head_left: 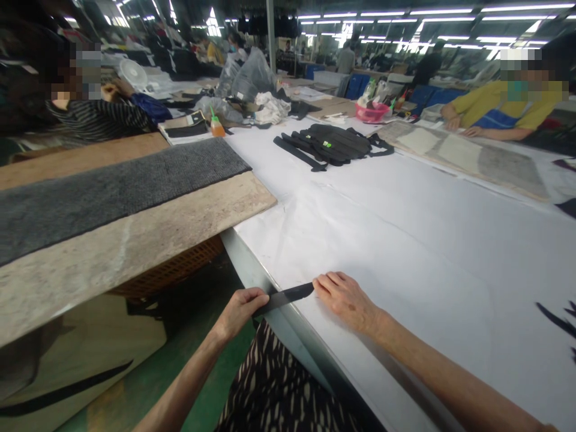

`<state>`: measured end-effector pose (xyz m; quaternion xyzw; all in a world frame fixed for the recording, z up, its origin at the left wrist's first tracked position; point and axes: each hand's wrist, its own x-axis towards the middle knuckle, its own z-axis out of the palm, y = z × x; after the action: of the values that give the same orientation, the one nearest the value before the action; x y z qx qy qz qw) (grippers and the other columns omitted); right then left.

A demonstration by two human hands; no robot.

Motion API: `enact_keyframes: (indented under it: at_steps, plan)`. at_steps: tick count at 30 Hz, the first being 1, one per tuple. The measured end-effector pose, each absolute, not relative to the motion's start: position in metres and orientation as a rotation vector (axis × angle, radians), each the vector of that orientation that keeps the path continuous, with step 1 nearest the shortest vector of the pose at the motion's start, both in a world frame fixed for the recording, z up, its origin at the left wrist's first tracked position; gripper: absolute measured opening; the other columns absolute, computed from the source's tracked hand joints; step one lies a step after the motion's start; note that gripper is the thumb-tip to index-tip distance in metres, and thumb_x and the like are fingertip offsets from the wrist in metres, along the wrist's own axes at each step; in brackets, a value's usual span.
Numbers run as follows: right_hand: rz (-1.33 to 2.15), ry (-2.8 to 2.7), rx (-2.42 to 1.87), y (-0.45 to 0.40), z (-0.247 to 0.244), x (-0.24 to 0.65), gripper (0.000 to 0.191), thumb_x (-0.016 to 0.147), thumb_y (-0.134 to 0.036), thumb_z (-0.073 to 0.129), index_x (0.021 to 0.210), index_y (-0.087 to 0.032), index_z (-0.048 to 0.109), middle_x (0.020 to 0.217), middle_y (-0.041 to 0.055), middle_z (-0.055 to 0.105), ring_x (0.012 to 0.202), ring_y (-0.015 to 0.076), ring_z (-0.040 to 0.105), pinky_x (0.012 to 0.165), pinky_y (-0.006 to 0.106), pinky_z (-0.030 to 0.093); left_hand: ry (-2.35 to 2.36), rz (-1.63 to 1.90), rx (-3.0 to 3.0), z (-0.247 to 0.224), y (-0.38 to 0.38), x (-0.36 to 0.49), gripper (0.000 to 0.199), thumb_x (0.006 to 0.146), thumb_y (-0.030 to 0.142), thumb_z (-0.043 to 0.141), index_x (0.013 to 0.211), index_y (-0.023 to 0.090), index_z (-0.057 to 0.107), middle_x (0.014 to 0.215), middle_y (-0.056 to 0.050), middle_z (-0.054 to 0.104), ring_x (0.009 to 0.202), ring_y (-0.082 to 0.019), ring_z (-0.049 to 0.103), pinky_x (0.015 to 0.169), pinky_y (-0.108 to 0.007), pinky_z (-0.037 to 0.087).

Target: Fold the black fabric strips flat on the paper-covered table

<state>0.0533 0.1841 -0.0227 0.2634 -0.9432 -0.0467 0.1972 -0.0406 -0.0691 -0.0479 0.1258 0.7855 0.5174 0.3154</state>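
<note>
A narrow black fabric strip [291, 294] stretches between my two hands across the edge of the white-covered table [382, 240]. My left hand [243, 307] pinches its left end just off the table edge. At the other end, the fingers of my right hand [344, 299] are pressed together on the strip against the white surface. Farther back on the table lies a pile of black fabric strips [337, 143] with small green marks.
A board with a grey cloth [112, 183] juts in at the left. Beyond are an orange-filled bottle [217, 125], a pink basket [372, 112] and plastic bags [254, 75]. People sit at left and right. Black pieces [558, 321] lie at the right edge.
</note>
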Motion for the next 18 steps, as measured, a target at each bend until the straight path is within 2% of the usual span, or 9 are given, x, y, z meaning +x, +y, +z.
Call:
enact_keyframes:
  at_steps: [4, 8, 12, 15, 18]
  plan:
    - [0.012, -2.664, 0.659, 0.184, -0.021, 0.055, 0.026, 0.081, 0.001, 0.044, 0.099, -0.011, 0.057, 0.084, 0.0067, 0.054, 0.075, 0.0181, 0.046, 0.065, 0.032, 0.041, 2.039, 1.382, 0.311, -0.041, -0.071, -0.037, 0.043, 0.07, 0.056, 0.057, 0.062, 0.014, 0.057, 0.057, 0.002, 0.042, 0.059, -0.012, 0.034, 0.056, -0.024, 0.027]
    - [0.295, -2.69, 0.523, 0.184, -0.02, 0.056, 0.021, 0.083, 0.0, 0.047, 0.09, -0.016, 0.058, 0.084, 0.0043, 0.056, 0.077, 0.0159, 0.047, 0.069, 0.028, 0.042, 2.056, 1.379, 0.317, -0.024, -0.076, -0.031, 0.043, 0.072, 0.055, 0.057, 0.062, 0.014, 0.057, 0.058, 0.002, 0.041, 0.059, -0.011, 0.034, 0.055, -0.023, 0.028]
    - [0.606, -2.69, 0.373, 0.185, -0.026, 0.057, 0.025, 0.083, 0.002, 0.044, 0.084, -0.018, 0.06, 0.085, 0.0024, 0.057, 0.08, 0.0142, 0.05, 0.07, 0.024, 0.044, 2.086, 1.386, 0.319, -0.004, -0.083, -0.026, 0.042, 0.073, 0.054, 0.057, 0.062, 0.014, 0.057, 0.059, 0.001, 0.042, 0.059, -0.011, 0.035, 0.054, -0.023, 0.029]
    - [0.817, -2.614, 0.321, 0.189, -0.03, 0.054, 0.032, 0.084, 0.002, 0.037, 0.089, -0.019, 0.062, 0.088, 0.0029, 0.059, 0.083, 0.0136, 0.054, 0.073, 0.024, 0.046, 2.097, 1.372, 0.349, 0.008, -0.084, -0.023, 0.042, 0.075, 0.054, 0.056, 0.065, 0.014, 0.059, 0.06, 0.001, 0.043, 0.059, -0.012, 0.036, 0.054, -0.023, 0.031]
    - [1.019, -2.504, 0.219, 0.187, -0.017, 0.049, 0.03, 0.088, -0.005, 0.036, 0.097, -0.018, 0.061, 0.093, 0.0044, 0.059, 0.082, 0.0127, 0.058, 0.072, 0.024, 0.048, 2.123, 1.294, 0.455, 0.016, -0.078, -0.022, 0.042, 0.076, 0.054, 0.056, 0.066, 0.013, 0.062, 0.058, 0.0, 0.043, 0.057, -0.012, 0.036, 0.052, -0.023, 0.029]
